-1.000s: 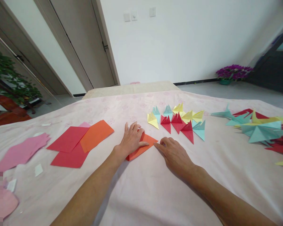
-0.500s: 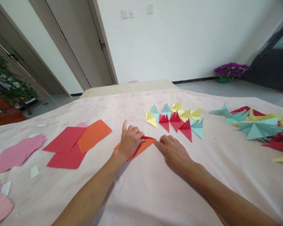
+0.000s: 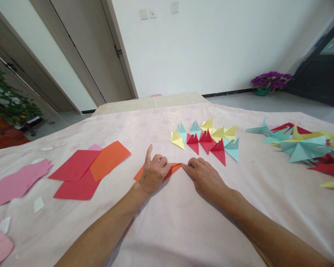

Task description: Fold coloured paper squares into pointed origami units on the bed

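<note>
While the left hand point(image 3: 154, 173) presses its curled fingers point(image 3: 161, 163) down on the folded orange paper triangle point(image 3: 171, 170), with only the index finger raised, the right hand point(image 3: 205, 177) lies flat and lightly bent, its fingertips point(image 3: 187, 168) touching the sharp right corner of the same paper. Neither hand grips it; both only pin it to the pale pink tablecloth point(image 3: 183, 222). Most of the triangle is hidden under the left knuckles. Beyond the fingertips stands a cluster of small folded paper pieces in red, yellow and teal point(image 3: 207, 140), near but apart. If the left fingers slide unevenly, the layers could shift and the crease may come out crooked, because the soft cloth gives little support.
</note>
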The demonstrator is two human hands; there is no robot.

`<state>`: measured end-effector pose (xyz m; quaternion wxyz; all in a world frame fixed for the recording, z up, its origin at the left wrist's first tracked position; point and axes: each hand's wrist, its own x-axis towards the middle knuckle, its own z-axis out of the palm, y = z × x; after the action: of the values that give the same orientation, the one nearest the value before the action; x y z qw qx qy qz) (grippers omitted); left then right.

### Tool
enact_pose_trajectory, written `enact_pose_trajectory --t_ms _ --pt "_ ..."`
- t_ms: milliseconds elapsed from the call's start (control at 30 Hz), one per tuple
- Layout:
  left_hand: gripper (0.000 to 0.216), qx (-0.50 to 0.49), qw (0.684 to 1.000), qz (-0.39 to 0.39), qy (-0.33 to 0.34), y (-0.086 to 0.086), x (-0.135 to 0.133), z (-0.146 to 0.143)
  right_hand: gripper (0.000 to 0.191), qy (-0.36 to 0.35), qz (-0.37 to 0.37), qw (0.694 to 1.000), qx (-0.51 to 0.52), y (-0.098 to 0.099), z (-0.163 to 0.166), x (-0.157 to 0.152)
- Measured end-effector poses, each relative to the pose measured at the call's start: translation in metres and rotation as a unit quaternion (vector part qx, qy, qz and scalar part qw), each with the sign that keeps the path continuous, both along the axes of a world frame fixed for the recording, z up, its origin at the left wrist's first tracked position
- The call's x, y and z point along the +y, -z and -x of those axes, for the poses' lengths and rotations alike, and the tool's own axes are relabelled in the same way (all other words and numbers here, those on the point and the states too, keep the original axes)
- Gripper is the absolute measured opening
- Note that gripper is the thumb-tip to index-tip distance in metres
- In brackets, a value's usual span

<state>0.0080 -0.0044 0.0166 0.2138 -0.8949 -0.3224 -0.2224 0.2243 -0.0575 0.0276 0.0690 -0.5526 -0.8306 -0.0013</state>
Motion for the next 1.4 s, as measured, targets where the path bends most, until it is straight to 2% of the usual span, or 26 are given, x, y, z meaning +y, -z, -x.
enact_pose_trajectory --t_ms 133,333,767,967,1233,1300,1400 --pt "0.020 0.017 1.000 0.020 -0.001 -0.003 -0.005 -0.001 0.041 0.003 0.002 1.000 0.001 -0.002 0.000 0.000" --pt "0.019 0.043 0.999 0.022 -0.015 -0.004 -0.005 -0.001 0.033 -0.002 0.005 1.000 0.003 -0.005 -0.001 0.000" --pt "0.019 0.072 0.997 0.017 -0.019 -0.004 -0.003 -0.001 0.036 -0.019 0.005 0.999 -0.030 -0.005 -0.001 0.001" --pt "0.022 0.082 0.996 0.022 0.002 -0.007 -0.002 0.004 0.041 -0.011 0.004 0.999 -0.037 -0.006 -0.001 0.001" --pt "0.022 0.093 0.995 0.029 0.023 -0.009 -0.001 0.003 0.033 0.024 -0.001 0.999 -0.038 -0.003 0.004 0.000" --pt "0.022 0.091 0.995 0.032 0.024 -0.009 -0.001 0.003 0.037 0.044 -0.007 0.998 -0.037 -0.002 0.006 0.000" --pt "0.020 0.079 0.995 0.045 0.033 -0.010 -0.002 0.002 0.054 0.041 -0.018 0.998 -0.049 -0.002 0.011 0.000"
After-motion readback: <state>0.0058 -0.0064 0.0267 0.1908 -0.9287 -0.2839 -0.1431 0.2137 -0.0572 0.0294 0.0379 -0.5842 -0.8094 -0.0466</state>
